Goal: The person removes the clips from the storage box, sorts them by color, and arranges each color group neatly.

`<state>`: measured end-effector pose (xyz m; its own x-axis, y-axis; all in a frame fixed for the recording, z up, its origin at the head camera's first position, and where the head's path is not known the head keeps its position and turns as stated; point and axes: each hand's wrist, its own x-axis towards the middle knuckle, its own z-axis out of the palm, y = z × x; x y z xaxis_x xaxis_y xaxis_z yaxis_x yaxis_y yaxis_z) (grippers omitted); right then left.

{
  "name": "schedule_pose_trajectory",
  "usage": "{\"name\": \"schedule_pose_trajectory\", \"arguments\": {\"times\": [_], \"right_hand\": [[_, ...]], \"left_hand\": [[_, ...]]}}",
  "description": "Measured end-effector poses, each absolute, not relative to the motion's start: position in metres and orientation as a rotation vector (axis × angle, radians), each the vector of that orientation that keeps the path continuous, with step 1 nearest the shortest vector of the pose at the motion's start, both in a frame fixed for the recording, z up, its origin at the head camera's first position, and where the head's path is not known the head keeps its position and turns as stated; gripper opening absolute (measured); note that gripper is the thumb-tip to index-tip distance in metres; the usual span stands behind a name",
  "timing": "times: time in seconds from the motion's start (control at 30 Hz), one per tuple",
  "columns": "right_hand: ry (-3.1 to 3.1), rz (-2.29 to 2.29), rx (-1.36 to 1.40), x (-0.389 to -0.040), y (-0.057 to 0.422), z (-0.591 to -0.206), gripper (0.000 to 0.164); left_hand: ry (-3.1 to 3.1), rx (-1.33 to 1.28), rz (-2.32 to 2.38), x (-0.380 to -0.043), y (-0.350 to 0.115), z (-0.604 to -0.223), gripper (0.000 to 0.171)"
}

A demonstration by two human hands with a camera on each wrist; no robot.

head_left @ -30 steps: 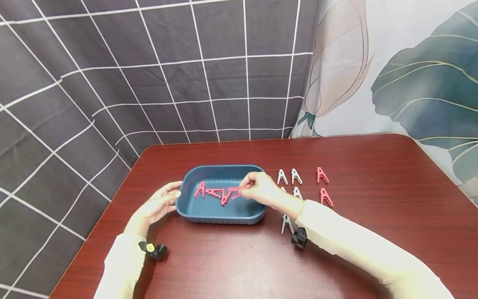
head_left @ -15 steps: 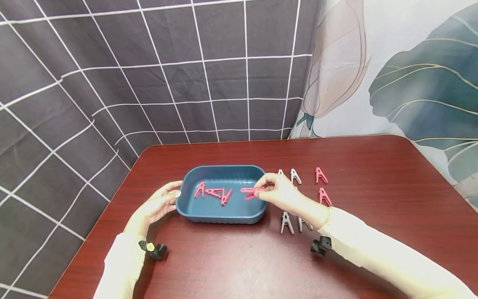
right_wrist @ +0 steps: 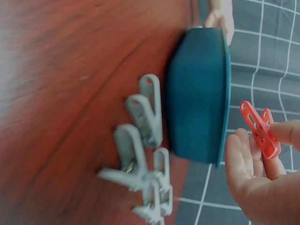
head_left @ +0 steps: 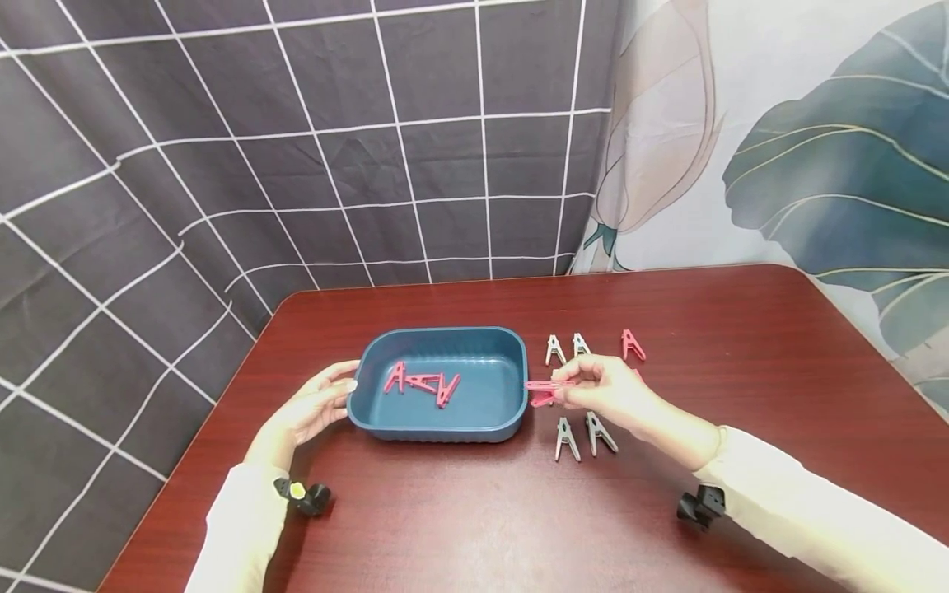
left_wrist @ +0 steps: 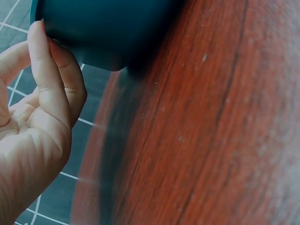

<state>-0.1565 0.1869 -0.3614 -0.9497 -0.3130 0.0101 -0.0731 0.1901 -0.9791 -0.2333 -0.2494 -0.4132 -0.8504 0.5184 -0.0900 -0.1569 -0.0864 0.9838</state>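
Observation:
My left hand [head_left: 315, 405] holds the left end of a blue plastic basin [head_left: 437, 435], with the thumb at the rim. In the left wrist view that hand [left_wrist: 47, 103] has its fingertips against the basin's outer wall [left_wrist: 103, 37]. Several pink clothespins [head_left: 421, 381] lie inside the basin. Just outside its right end, my right hand [head_left: 611, 395] pinches another pink clothespin [head_left: 544, 387]. In the right wrist view this clothespin [right_wrist: 260, 131] sits between thumb and fingers, above the rim level of the basin [right_wrist: 197, 98].
Several pale grey clothespins [head_left: 567, 438] stand on the dark red table [head_left: 445, 511] right of the basin, some hidden by my right hand. A pink clothespin [head_left: 632, 344] lies beyond them. A grey gridded cloth [head_left: 437, 156] hangs behind the table.
My right hand has moved right with the pink clothespin, from over the basin to just past its right end. The left hand and the basin stay put.

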Motion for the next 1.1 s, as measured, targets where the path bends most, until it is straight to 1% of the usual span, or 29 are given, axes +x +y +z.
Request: {"name": "schedule_pose_trajectory", "arguments": {"times": [0.33, 0.63, 0.9, 1.1], "right_hand": [[2.338, -1.807, -0.304, -0.144, 0.218, -0.367, 0.027], [2.301, -1.827, -0.291, -0.136, 0.242, -0.379, 0.025], [2.269, -1.798, -0.321, -0.131, 0.267, -0.388, 0.029], [2.352, -1.7, -0.263, -0.131, 0.277, -0.393, 0.032]], "left_hand": [[1.738, 0.397, 1.99, -0.233, -0.252, -0.413, 0.036], [1.734, 0.379, 1.988, -0.23, -0.248, -0.412, 0.035], [1.718, 0.37, 2.004, -0.233, -0.247, -0.413, 0.036], [1.663, 0.348, 2.043, -0.229, -0.245, -0.407, 0.039]]}}
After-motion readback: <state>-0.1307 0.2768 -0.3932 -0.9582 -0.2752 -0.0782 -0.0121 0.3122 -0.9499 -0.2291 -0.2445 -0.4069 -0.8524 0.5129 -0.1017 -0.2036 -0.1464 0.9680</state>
